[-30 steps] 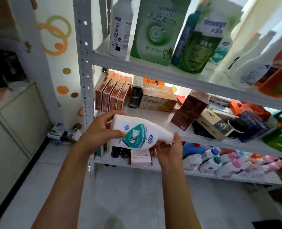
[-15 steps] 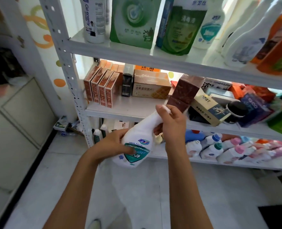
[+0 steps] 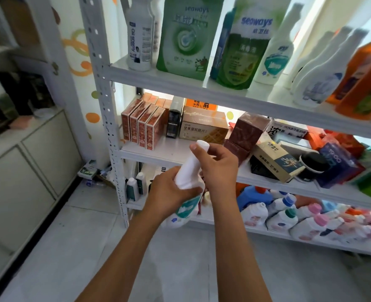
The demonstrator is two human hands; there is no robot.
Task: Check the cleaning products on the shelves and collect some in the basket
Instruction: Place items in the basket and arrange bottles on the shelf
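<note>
The white bottle (image 3: 187, 188) is held in the air in front of the shelves (image 3: 202, 83), at the height between the middle board and the lowest board, and it stands almost upright with its neck pointing up and a little to the right. Its lower part, with a green and blue label, shows under the left hand (image 3: 171, 192). The fingers of this hand are curled around the shoulder of the bottle, so the body is covered from the left side and the label comes out below the fingers. The right hand (image 3: 218, 166) grasps the neck: the thumb (image 3: 196, 150) lies on the left side of the white cap, close to its top, and the other fingers wrap the neck from behind, where I cannot see their tips. Both hands touch the bottle and are very close to each other. Behind the bottle, on the middle board, stand four red boxes (image 3: 144, 127) in a row, then a beige box (image 3: 204, 127) and a dark brown box (image 3: 247, 134) that is tilted. On the top board stand a white bottle with a blue label (image 3: 140, 40) and two green pouches (image 3: 187, 38). On the lowest board, to the right of the hands, lie many small white bottles with pink and blue caps (image 3: 310, 219). The floor (image 3: 180, 269) below is light grey.
</note>
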